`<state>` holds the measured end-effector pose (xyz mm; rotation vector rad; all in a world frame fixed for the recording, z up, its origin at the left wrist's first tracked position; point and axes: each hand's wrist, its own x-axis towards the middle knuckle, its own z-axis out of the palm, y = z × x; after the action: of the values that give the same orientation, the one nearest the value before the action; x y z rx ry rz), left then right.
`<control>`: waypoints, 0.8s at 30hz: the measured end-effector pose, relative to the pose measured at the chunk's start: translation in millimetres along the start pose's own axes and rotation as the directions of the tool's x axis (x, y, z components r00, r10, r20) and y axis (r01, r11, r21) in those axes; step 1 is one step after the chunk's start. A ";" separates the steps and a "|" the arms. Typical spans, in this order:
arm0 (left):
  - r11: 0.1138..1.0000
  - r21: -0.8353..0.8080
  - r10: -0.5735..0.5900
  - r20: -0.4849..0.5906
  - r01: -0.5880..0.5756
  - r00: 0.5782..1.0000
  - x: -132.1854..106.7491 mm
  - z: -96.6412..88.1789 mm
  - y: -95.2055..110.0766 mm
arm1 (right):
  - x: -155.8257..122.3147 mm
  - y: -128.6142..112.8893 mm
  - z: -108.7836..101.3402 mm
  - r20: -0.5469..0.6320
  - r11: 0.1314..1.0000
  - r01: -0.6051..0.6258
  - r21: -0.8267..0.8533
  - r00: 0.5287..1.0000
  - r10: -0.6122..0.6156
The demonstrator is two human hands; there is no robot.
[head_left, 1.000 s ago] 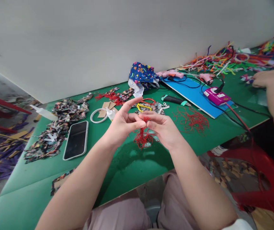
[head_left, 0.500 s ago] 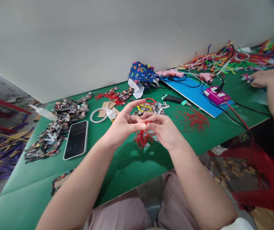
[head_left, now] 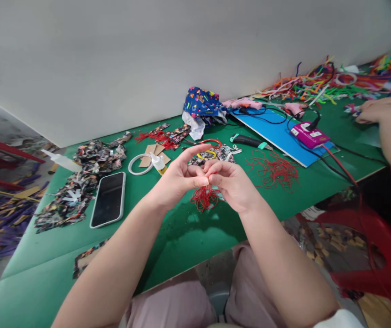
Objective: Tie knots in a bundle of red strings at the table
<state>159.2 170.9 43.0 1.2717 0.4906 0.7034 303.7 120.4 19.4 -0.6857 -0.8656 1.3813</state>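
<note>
My left hand (head_left: 178, 177) and my right hand (head_left: 230, 183) meet above the green table (head_left: 195, 246). Both pinch the top of a bunch of red string (head_left: 203, 199) between thumb and fingertips, and its loose loops hang below. The left index finger stretches out, away from the pinch. My fingers hide the upper end of the string. Just beyond the hands lie scissors (head_left: 206, 155) with red and yellow handles on patterned fabric scraps. To the right rests a loose pile of red string (head_left: 275, 170).
A phone (head_left: 108, 200), patterned fabric (head_left: 96, 159), a white ring (head_left: 140, 164) and a small glue bottle (head_left: 158, 162) lie left. Beyond are a utility knife (head_left: 250, 141), a blue board (head_left: 267, 130) and a purple power adapter (head_left: 309, 135). Another person's hand (head_left: 369, 110) is far right.
My fingertips have shifted slightly at the top of the red string, with the right fingers a little more curled. The bunch hangs in nearly the same place.
</note>
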 end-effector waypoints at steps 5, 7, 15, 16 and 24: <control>1.000 -0.026 -0.004 0.022 0.005 1.000 0.0 1.2 1.2 | 0.5 1.4 1.4 -0.052 1.000 0.019 -0.004 0.998 -0.019; 1.000 -0.016 -0.005 0.032 0.005 0.999 0.0 1.9 1.8 | 1.1 1.1 1.0 -0.068 0.999 0.036 -0.016 0.997 -0.037; 0.997 0.075 -0.008 0.018 0.007 1.000 1.6 -0.3 -2.7 | 8.6 -4.6 -6.0 -0.189 0.981 0.135 -0.140 0.969 -0.160; 0.995 0.095 -0.003 0.002 0.003 1.000 2.1 -0.5 -3.1 | 10.3 -5.3 -6.9 -0.201 0.978 0.139 -0.156 0.965 -0.169; 0.986 0.162 -0.023 -0.066 0.034 0.998 6.9 -4.1 -7.2 | 24.6 -13.8 -15.8 -0.248 0.944 0.232 -0.237 0.924 -0.289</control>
<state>162.6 177.7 35.3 1.3959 0.6279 0.6921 324.0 144.8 25.4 -0.8661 -0.8425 0.9359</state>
